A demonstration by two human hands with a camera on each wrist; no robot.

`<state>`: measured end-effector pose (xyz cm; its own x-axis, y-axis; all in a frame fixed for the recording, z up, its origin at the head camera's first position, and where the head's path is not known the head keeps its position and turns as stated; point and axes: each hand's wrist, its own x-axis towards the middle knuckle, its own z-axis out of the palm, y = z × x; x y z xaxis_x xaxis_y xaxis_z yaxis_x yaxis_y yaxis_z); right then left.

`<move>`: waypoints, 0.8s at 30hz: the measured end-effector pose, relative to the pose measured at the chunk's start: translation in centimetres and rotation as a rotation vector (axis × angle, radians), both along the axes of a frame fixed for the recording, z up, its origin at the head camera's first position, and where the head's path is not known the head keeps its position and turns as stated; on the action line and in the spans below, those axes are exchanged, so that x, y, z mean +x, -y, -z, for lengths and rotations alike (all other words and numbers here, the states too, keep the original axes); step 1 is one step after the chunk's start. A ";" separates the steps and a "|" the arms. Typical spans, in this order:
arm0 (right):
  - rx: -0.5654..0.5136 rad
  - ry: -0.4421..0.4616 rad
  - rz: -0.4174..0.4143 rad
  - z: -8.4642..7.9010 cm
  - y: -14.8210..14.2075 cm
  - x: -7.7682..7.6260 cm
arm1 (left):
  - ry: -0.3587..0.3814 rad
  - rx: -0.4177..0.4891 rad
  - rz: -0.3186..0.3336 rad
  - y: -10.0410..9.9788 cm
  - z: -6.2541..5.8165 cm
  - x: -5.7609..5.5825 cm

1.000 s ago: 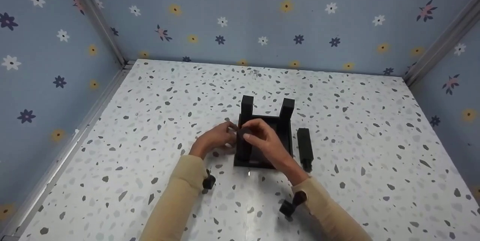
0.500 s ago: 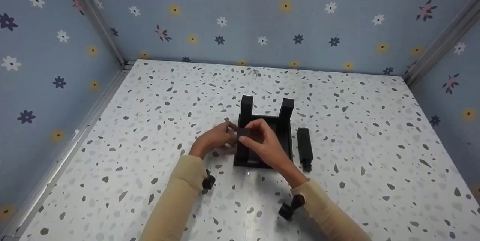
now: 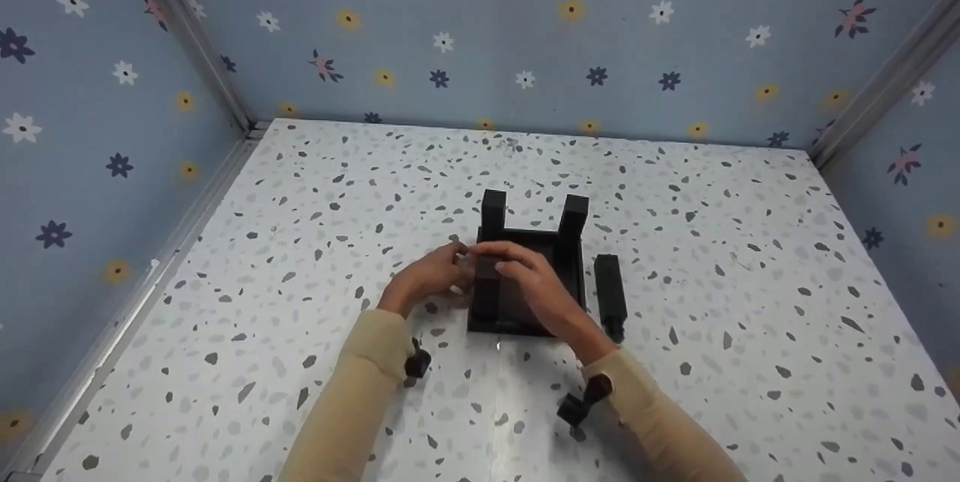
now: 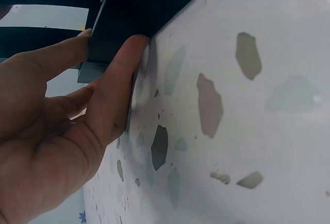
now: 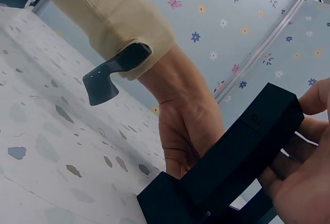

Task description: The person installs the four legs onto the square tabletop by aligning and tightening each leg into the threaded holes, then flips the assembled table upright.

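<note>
Black square-based frame (image 3: 517, 309), likely stiff, light plastic (best steadied low down), stands on the speckled white tabletop (image 3: 375, 182), left hand (image 3: 431, 276) pressing its side, right hand (image 3: 534, 281) spread around an upright black post (image 5: 242, 147).

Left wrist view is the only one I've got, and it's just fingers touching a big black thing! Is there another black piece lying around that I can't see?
Observer: Yes. The head view shows a loose black post lying on the speckled table, to the right of the black frame.

Operator: Ooh! Does anything have writing on it?

Observer: Maybe. In the right wrist view, the upright post beside the right hand has small marks near its top end, but I can't read them for sure.
</note>
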<state>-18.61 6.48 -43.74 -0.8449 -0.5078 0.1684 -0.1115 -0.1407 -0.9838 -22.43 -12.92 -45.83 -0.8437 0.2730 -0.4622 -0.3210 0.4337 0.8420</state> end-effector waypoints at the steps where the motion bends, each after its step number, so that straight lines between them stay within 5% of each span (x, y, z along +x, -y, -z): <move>1: -0.006 0.004 -0.017 0.0 0.0 0.0 | 0.000 0.005 0.001 0.0 0.0 0.0; 5: -0.044 0.013 -0.049 0.0 0.1 -0.1 | 0.002 0.029 0.008 0.0 0.1 0.0; 24: -0.019 -0.015 0.076 0.2 0.1 0.7 | 0.008 -0.002 0.001 -0.1 0.0 -0.1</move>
